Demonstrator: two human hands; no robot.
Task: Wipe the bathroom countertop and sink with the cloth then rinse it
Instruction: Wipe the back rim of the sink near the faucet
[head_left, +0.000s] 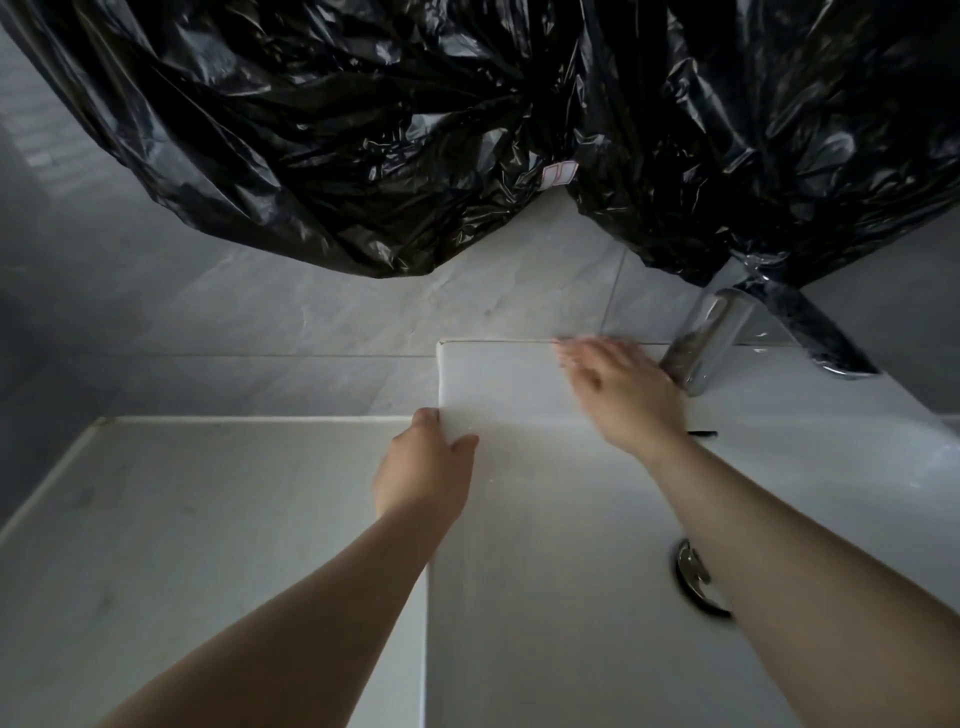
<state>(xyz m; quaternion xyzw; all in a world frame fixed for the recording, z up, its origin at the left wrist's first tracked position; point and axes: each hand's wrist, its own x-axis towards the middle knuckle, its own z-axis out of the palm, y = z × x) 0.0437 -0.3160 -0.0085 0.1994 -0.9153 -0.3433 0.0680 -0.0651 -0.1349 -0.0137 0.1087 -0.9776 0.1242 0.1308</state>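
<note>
The white sink (519, 597) fills the lower right, raised above the pale countertop (208, 519) on its left. My left hand (423, 467) grips the sink's left rim, with the fingers curled over the edge and the thumb on top. On the sink's back ledge my right hand (623, 395) lies flat with straight fingers, blurred, just left of the chrome faucet (706, 338). I cannot see a cloth under or beside either hand. My right forearm partly hides the chrome drain (693, 577) in the basin.
Crumpled black plastic sheeting (363, 130) hangs over the wall above and drapes down behind the faucet. Grey wall tiles (311, 322) rise behind the countertop and sink. An overflow slot (704, 434) shows beside my right wrist.
</note>
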